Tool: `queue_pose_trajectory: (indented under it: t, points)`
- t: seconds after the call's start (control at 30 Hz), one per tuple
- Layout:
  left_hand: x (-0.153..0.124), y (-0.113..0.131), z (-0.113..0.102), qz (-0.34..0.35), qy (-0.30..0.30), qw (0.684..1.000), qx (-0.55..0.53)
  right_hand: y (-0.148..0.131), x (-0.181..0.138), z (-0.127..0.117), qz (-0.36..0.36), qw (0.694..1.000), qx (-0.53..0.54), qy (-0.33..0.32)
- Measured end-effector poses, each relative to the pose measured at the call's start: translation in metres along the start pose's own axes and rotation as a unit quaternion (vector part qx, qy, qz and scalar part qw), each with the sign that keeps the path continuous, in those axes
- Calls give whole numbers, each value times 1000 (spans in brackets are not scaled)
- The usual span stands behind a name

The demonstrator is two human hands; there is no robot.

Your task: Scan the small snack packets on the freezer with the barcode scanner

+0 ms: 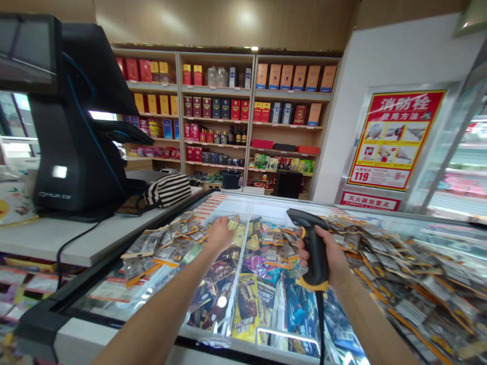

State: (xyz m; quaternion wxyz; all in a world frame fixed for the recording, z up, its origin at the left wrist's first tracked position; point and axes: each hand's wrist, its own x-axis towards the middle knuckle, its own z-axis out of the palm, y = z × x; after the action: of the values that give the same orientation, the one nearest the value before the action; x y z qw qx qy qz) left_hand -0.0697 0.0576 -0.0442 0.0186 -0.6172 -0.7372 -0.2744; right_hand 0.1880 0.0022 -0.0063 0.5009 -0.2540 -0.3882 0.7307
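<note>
My right hand (330,256) is wrapped round the grip of a black and yellow barcode scanner (312,243), held upright over an open chest freezer (125,324); its cable hangs down from the handle. My left hand (219,232) reaches forward into the freezer, fingers curled down on a yellow packet (233,224) among several wrapped ice creams (247,304). I cannot make out whether the packet is gripped or only touched.
A black checkout terminal (72,126) stands on the white counter (49,235) at left, with a striped pouch (167,190) beside it. Shelves of boxes and bottles (224,109) line the back wall. A red fire-safety poster (393,137) and a glass-door fridge (456,157) are at right.
</note>
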Motion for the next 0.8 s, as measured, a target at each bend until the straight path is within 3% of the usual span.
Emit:
queue_pose_trajectory:
  t: [0.1, 0.17, 0.43, 0.63, 0.8]
  points:
    - [-7, -29, -10, -3, -23, 998, 55, 5, 0, 5, 11, 1000, -14, 4]
    - [-15, -36, -9, 9, -39, 996, 79, 7, 0, 9, 13, 1000, -21, 7]
    - [-32, -15, -1, 89, -93, 987, 94, 10, 0, 13, 31, 999, -35, 27]
    - [-24, -36, -22, 19, -40, 990, 134, 10, -1, 10, 34, 998, -39, 27]
    - [-16, -46, -34, -9, -58, 989, 137, 9, -2, 13, 44, 998, -39, 21]
